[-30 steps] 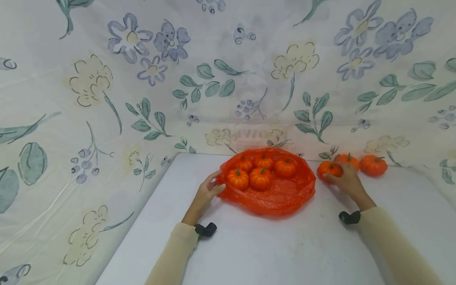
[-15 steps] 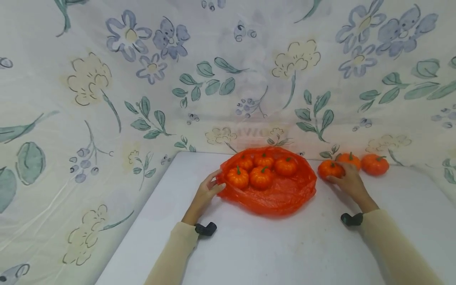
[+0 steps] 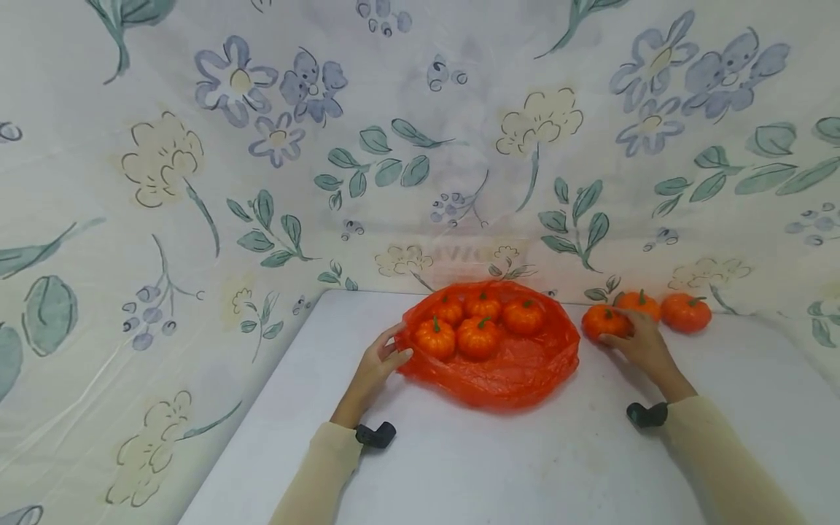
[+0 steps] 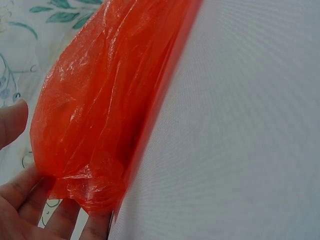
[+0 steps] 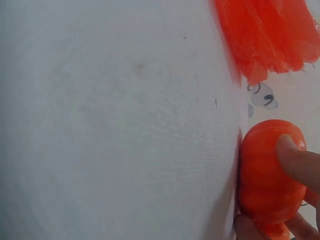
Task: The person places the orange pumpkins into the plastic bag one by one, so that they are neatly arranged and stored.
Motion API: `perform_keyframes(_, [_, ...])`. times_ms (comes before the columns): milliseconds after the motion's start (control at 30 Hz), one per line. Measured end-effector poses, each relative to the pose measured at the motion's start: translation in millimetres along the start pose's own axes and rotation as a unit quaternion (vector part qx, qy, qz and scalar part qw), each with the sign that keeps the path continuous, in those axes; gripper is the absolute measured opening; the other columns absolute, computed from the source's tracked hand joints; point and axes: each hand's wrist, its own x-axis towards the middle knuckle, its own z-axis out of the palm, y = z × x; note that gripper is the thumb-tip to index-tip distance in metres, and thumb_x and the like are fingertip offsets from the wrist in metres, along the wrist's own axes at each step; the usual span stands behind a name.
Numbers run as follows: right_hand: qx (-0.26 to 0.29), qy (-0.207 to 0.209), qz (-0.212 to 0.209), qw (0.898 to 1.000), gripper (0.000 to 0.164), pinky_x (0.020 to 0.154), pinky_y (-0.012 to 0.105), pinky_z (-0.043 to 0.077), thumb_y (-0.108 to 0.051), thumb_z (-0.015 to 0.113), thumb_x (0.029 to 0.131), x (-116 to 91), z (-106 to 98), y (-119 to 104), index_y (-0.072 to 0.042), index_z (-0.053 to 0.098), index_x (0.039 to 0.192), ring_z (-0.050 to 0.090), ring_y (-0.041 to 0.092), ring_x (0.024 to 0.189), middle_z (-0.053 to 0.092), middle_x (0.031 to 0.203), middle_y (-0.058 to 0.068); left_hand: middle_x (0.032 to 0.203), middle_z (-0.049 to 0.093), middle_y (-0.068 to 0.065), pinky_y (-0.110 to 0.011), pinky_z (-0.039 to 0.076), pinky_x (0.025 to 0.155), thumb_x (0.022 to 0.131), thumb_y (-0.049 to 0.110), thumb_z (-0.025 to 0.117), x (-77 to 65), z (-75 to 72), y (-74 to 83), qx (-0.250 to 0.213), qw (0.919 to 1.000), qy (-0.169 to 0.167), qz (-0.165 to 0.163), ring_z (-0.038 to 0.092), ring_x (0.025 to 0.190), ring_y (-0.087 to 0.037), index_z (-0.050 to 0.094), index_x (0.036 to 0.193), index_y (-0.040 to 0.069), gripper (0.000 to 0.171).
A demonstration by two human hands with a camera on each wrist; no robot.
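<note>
A red plastic bag (image 3: 525,375) lies spread wide on the table, with several small orange pumpkins (image 3: 478,337) inside toward its left and back. At the bag's left edge is my left hand (image 3: 375,370); its fingers touch the crumpled plastic, and in the left wrist view the thumb (image 4: 12,121) stands away from it. To the right of the bag, my right hand (image 3: 646,348) grips another small pumpkin (image 3: 599,321). In the right wrist view the thumb presses on this pumpkin's (image 5: 267,172) side while fingers reach round below, partly hidden behind it.
Two more pumpkins stand at the back right: one (image 3: 638,302) just behind my right hand, the other (image 3: 686,313) further right. A flower-printed sheet (image 3: 459,182) hangs behind the white table (image 3: 485,467) and along its left side.
The head view has tilted up slightly, so everything sits a little lower in it. Both hands, the bag and the pumpkins keep nearly the same places.
</note>
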Motion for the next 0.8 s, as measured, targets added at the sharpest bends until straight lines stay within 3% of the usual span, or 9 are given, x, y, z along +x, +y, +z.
perform_keyframes(433, [0.001,-0.016,-0.001,1.000,0.072,0.105,0.066,0.042,-0.022,0.073,0.091,-8,6,7,0.002,0.038,0.149,0.041,0.048,0.122,0.036,0.145,0.034,0.159,0.038,-0.005,-0.048,0.047,0.109,0.093,0.033,0.068,-11.7,2.6,-8.0,-0.006,0.9999,0.013,-0.001,0.042,0.143,-0.035,0.043,0.150,0.022,0.063])
perform_keyframes(600, [0.000,-0.016,-0.025,1.000,0.081,0.105,0.067,0.041,-0.028,0.074,0.091,-10,-2,5,0.006,0.032,0.151,0.040,0.049,0.125,0.034,0.148,0.036,0.159,0.039,-0.007,-0.047,0.047,0.110,0.095,0.027,0.066,-10.2,2.8,-5.3,-0.021,0.9997,0.010,0.006,0.043,0.142,-0.036,0.044,0.150,0.019,0.060])
perform_keyframes(800, [0.016,-0.008,-0.011,1.000,0.093,0.105,0.068,0.041,-0.043,0.071,0.090,-13,-18,1,0.004,0.024,0.155,0.038,0.052,0.127,0.026,0.152,0.037,0.160,0.037,-0.004,-0.048,0.045,0.111,0.094,0.033,0.066,-2.0,2.2,1.2,-0.011,0.9999,0.003,0.011,0.041,0.144,-0.034,0.042,0.150,0.024,0.062])
